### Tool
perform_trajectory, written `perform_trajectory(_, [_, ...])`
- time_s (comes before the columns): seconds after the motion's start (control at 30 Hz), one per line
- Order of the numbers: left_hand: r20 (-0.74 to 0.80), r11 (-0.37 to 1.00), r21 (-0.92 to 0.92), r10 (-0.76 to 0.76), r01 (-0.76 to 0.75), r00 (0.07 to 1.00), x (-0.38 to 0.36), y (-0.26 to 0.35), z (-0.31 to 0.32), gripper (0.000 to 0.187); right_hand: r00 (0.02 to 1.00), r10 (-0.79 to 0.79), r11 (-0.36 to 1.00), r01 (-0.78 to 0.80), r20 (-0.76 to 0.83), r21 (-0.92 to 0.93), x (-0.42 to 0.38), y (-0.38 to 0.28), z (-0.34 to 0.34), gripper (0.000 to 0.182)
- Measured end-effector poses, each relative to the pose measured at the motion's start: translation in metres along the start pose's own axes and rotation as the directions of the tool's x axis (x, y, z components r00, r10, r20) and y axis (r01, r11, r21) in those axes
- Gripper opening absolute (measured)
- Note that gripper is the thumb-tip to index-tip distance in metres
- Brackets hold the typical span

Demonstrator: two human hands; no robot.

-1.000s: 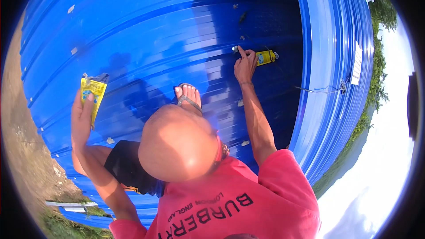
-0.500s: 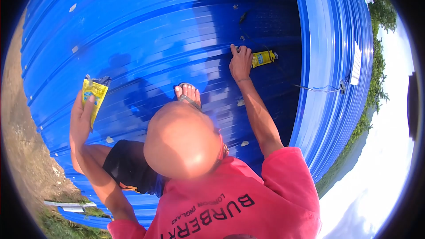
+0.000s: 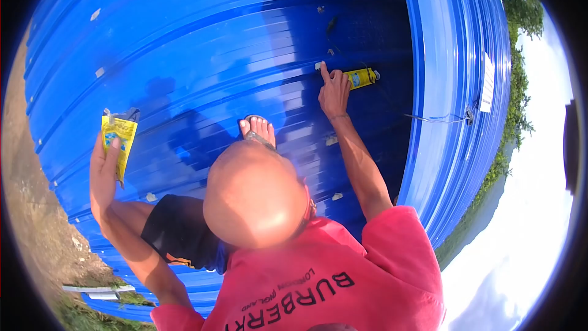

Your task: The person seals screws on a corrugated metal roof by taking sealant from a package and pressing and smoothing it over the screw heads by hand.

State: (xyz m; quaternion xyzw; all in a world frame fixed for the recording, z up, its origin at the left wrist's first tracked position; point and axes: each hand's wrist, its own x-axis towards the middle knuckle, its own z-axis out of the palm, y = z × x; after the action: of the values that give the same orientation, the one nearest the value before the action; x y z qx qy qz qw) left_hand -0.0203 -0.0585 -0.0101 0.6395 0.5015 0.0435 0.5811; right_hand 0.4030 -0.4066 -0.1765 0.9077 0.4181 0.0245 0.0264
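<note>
My left hand [image 3: 105, 168] is closed round a yellow packet [image 3: 118, 141] with a blue print. The packet stands tilted, its torn, dark top end upward, and some grey stuff shows at the opening. My right hand [image 3: 334, 93] is over the shaded part of the blue ribbed metal sheet [image 3: 202, 37]. Its index finger is stretched out and touches a small whitish-grey dab [image 3: 318, 66] on the sheet, while the other fingers are partly bent. Just right of this hand lies a second yellow packet [image 3: 361, 78], partly hidden behind the fingers.
More whitish dabs [image 3: 100, 72] dot the sheet. A sandalled foot [image 3: 260, 129] rests in the middle. On the right rises a ribbed blue wall [image 3: 453, 86] with a wire [image 3: 438, 119] hanging from it. Bare ground [image 3: 30, 190] lies past the left edge.
My right index finger has straightened and now shows the dab at its tip. The packet in my left hand has turned a little, and the whole view has shifted slightly.
</note>
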Motion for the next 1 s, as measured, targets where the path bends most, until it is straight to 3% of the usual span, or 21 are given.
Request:
perform_trajectory(0.1, [-0.007, 0.991, -0.123, 0.046, -0.047, 0.999, 0.003, -0.010, -0.002, 0.044, 1.000, -0.019, 1.000, 0.019, 0.015, 0.006, 0.004, 0.010, 0.008, 0.065])
perform_trajectory(0.23, [0.067, 0.991, -0.130, 0.018, -0.009, 0.998, 0.000, -0.009, -0.012, 0.043, 1.000, 0.016, 1.000, -0.016, 0.015, -0.015, 0.002, 0.020, 0.015, 0.067])
perform_trajectory(0.53, [0.066, 0.990, -0.139, 0.021, -0.012, 0.998, -0.004, -0.009, -0.011, 0.045, 0.934, 0.308, 0.936, -0.332, 0.183, 0.118, -0.021, -0.032, 0.031, 0.087])
perform_trajectory(0.67, [0.088, 0.989, -0.145, 0.011, 0.002, 0.996, -0.004, -0.010, -0.014, 0.046, 0.907, 0.348, 0.914, -0.385, 0.238, 0.130, -0.023, -0.057, 0.035, 0.089])
perform_trajectory(0.77, [0.088, 0.987, -0.162, 0.024, -0.010, 0.996, -0.002, -0.015, -0.015, 0.047, 0.909, 0.351, 0.908, -0.389, 0.225, 0.156, -0.020, -0.054, 0.023, 0.087])
perform_trajectory(1.0, [0.107, 0.992, -0.122, 0.030, -0.017, 0.994, -0.002, -0.011, -0.010, 0.044, 0.969, 0.248, 0.961, -0.246, 0.000, 0.126, 0.002, -0.015, 0.031, 0.070])
